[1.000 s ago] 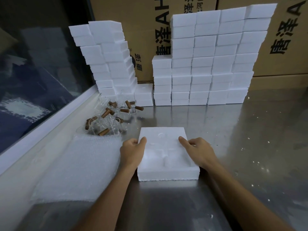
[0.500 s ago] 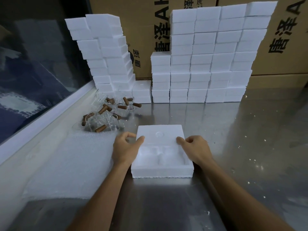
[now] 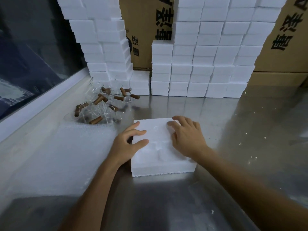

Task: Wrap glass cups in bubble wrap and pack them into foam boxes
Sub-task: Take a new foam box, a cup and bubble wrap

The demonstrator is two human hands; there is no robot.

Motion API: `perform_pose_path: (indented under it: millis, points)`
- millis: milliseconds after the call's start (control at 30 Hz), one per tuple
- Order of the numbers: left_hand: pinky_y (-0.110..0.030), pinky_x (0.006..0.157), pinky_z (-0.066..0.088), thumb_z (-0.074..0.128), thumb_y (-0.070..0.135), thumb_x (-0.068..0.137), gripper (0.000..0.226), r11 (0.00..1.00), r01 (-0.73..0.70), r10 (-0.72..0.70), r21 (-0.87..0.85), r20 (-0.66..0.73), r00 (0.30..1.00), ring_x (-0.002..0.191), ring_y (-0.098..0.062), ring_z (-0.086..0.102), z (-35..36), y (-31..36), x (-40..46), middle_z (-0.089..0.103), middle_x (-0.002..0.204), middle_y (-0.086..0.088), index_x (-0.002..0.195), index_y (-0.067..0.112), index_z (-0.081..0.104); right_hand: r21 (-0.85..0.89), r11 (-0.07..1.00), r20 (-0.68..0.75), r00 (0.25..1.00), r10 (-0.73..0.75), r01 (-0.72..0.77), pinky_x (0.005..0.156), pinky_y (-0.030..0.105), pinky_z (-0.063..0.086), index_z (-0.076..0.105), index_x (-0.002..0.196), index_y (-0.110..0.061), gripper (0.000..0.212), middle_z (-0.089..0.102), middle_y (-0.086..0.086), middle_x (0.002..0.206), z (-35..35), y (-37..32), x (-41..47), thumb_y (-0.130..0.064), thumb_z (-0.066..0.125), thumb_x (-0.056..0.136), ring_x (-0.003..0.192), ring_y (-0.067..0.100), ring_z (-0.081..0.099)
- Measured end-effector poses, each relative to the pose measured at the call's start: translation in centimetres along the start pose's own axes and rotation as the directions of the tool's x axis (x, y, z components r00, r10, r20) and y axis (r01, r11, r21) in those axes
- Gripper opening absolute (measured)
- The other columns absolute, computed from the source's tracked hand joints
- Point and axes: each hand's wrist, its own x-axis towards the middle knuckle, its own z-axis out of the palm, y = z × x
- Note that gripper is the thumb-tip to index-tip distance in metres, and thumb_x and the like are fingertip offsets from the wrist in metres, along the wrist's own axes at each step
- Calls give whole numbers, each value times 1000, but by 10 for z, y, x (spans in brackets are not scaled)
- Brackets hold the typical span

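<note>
An open white foam box (image 3: 156,157) with moulded recesses lies on the steel table in front of me. My left hand (image 3: 128,144) rests at its left edge, thumb and a finger laid on the foam top. My right hand (image 3: 186,137) lies on the right half of the box with fingers loosely spread. A cluster of clear glass cups with brown wooden handles (image 3: 101,105) stands behind and to the left. A sheet of bubble wrap (image 3: 55,157) is spread flat on the table left of the box.
Tall stacks of white foam boxes (image 3: 208,55) fill the back of the steel table (image 3: 250,130), with a leaning stack (image 3: 106,40) at the left. Cardboard cartons (image 3: 286,39) stand behind them. A glass panel with a white sill (image 3: 38,104) runs along the left.
The view has moved closer. My right hand has slid from the box's right edge onto its top, and my left fingers have spread over the left edge.
</note>
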Motion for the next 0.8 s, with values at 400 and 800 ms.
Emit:
perform_pose_path:
  millis: [400, 800]
  points:
    - [-14, 95, 42, 82, 21, 78, 21, 993, -109, 106, -32, -79, 991, 120, 5, 53, 4, -1, 0, 60, 130, 17, 93, 33, 75, 346, 937, 8, 999, -50, 44, 87, 37, 48, 65, 116, -14, 29, 59, 5, 118, -3, -83, 90, -22, 58, 89, 96, 26, 62]
    - [-28, 66, 52, 69, 46, 71, 23, 998, -19, 27, 56, -146, 989, 67, -22, 60, 6, -4, 1, 66, 73, -7, 72, 25, 59, 224, 935, 304, 892, -334, 274, 93, 38, 47, 50, 136, -10, 43, 58, 11, 130, 35, -167, 143, -16, 52, 94, 117, 29, 57]
